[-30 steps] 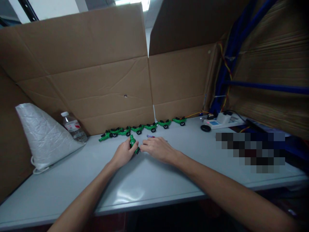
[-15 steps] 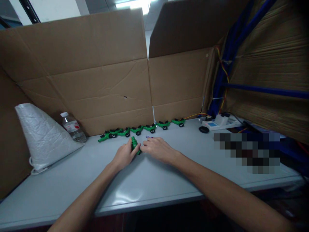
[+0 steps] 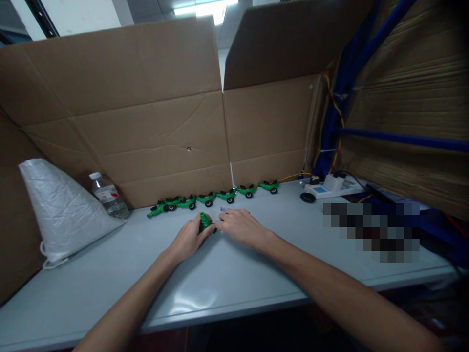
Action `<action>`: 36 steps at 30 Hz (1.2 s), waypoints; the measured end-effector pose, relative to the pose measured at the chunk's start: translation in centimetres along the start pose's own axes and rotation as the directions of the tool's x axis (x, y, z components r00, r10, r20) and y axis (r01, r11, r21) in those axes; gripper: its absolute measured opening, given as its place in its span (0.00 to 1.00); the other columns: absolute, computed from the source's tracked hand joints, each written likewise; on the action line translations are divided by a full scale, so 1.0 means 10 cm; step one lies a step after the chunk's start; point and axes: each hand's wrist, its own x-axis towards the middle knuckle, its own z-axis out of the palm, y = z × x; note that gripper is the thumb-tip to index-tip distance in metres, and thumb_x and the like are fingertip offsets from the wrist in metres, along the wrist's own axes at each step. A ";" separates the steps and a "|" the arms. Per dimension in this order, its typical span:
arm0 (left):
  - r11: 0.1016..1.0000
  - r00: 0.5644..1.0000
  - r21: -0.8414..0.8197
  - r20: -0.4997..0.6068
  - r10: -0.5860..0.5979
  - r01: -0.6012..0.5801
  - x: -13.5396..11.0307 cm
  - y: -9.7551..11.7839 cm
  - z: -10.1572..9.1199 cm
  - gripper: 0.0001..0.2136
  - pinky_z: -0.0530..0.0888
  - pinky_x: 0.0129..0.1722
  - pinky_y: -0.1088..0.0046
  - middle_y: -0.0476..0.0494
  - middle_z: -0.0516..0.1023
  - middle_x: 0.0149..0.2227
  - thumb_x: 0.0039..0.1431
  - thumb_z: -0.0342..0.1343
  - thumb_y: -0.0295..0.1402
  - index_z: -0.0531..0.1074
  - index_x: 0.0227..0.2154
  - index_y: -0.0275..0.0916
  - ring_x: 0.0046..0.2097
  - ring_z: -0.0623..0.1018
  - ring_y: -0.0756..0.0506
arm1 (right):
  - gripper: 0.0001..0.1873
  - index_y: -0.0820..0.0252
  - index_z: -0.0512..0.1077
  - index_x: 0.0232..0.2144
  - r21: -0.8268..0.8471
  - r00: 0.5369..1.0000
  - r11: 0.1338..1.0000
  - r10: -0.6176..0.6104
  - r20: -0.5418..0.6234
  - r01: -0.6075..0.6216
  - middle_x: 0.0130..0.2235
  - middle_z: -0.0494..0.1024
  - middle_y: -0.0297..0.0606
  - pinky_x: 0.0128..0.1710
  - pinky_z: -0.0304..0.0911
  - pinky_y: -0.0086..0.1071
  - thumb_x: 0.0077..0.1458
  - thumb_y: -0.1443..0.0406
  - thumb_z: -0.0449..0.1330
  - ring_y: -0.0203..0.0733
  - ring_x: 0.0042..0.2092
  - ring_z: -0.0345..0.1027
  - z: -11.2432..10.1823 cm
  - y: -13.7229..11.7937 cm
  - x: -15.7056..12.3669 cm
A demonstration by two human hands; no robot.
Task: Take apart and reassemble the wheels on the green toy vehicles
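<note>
My left hand (image 3: pixel 188 238) is closed round a small green toy vehicle (image 3: pixel 204 222), held above the tabletop near the middle of the table. Its green end pokes up between thumb and fingers, and the rest is partly covered. Close beside it, my right hand (image 3: pixel 240 227) has its fingers curled together, their tips at the toy's right side. A slim tool with a purplish-blue end (image 3: pixel 223 209) shows past the right fingers; most of it is hidden, so its exact kind is unclear. Behind the hands, several similar green toy vehicles (image 3: pixel 207 199) with black wheels stand in a row.
Cardboard panels (image 3: pixel 154 132) wall the back of the white table (image 3: pixel 205 288). On the left are a silvery bag (image 3: pixel 62 215) and a plastic bottle (image 3: pixel 110 194). At right lie a power strip (image 3: pixel 333 187), a black ring (image 3: pixel 308 197) and cables, near a blue metal frame (image 3: pixel 330 122).
The green toy has tilted in my left hand and sits slightly lower. My right fingers stay beside it, and the slim tool's visible end has turned a little. The view has shifted slightly.
</note>
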 end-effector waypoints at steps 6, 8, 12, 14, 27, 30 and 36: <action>0.987 0.998 -0.149 0.029 0.060 -0.056 0.01 0.00 0.01 0.16 0.72 0.56 0.63 0.37 0.81 0.50 0.70 0.54 0.44 0.74 0.50 0.39 0.52 0.79 0.39 | 0.11 0.60 0.78 0.47 0.007 0.998 0.998 0.057 0.028 -0.058 0.46 0.81 0.47 0.40 0.67 0.33 0.69 0.69 0.56 0.49 0.51 0.74 -0.01 -0.01 0.01; 0.983 0.997 -0.173 0.027 0.066 -0.061 0.02 0.01 -0.01 0.17 0.72 0.58 0.62 0.36 0.81 0.52 0.70 0.54 0.44 0.75 0.52 0.38 0.53 0.79 0.39 | 0.11 0.60 0.78 0.48 0.009 0.996 0.996 0.089 0.033 -0.089 0.46 0.81 0.47 0.40 0.68 0.33 0.70 0.69 0.55 0.50 0.51 0.74 -0.02 -0.02 0.01; 0.974 0.995 -0.211 0.038 0.092 -0.082 0.03 -0.01 -0.03 0.18 0.71 0.60 0.62 0.35 0.80 0.55 0.69 0.57 0.42 0.76 0.55 0.37 0.56 0.78 0.39 | 0.13 0.60 0.77 0.49 0.023 0.985 0.985 0.171 0.023 -0.171 0.49 0.80 0.48 0.42 0.69 0.34 0.71 0.68 0.54 0.50 0.51 0.75 -0.01 -0.05 0.01; 0.968 0.994 -0.240 0.054 0.094 -0.079 0.03 -0.04 -0.04 0.19 0.71 0.59 0.63 0.35 0.81 0.54 0.68 0.58 0.42 0.76 0.55 0.37 0.55 0.79 0.39 | 0.15 0.59 0.77 0.49 0.037 0.980 0.979 0.197 0.035 -0.198 0.50 0.80 0.48 0.42 0.70 0.36 0.72 0.66 0.51 0.51 0.51 0.75 0.00 -0.07 0.02; 0.915 0.987 -0.388 0.148 -0.056 0.110 0.06 -0.09 -0.05 0.24 0.62 0.28 0.75 0.50 0.73 0.26 0.67 0.58 0.47 0.75 0.56 0.32 0.27 0.66 0.50 | 0.18 0.55 0.79 0.49 0.172 0.933 0.918 0.359 0.018 -0.356 0.55 0.80 0.47 0.47 0.69 0.37 0.73 0.60 0.49 0.50 0.52 0.77 0.12 -0.11 0.04; 0.902 0.986 -0.412 0.146 -0.076 0.131 0.06 -0.06 -0.08 0.25 0.60 0.27 0.75 0.51 0.71 0.26 0.66 0.58 0.48 0.76 0.55 0.31 0.27 0.65 0.50 | 0.18 0.55 0.79 0.47 0.207 0.921 0.900 0.389 0.019 -0.385 0.54 0.81 0.46 0.47 0.69 0.37 0.73 0.59 0.50 0.49 0.51 0.77 0.13 -0.10 0.06; 0.869 0.986 -0.470 0.132 -0.102 0.153 0.06 -0.02 -0.10 0.26 0.58 0.26 0.76 0.48 0.73 0.28 0.64 0.60 0.49 0.77 0.54 0.32 0.26 0.63 0.51 | 0.16 0.53 0.78 0.46 0.252 0.907 0.876 0.421 0.015 -0.411 0.48 0.82 0.41 0.45 0.67 0.34 0.73 0.60 0.50 0.46 0.48 0.77 0.09 -0.10 0.05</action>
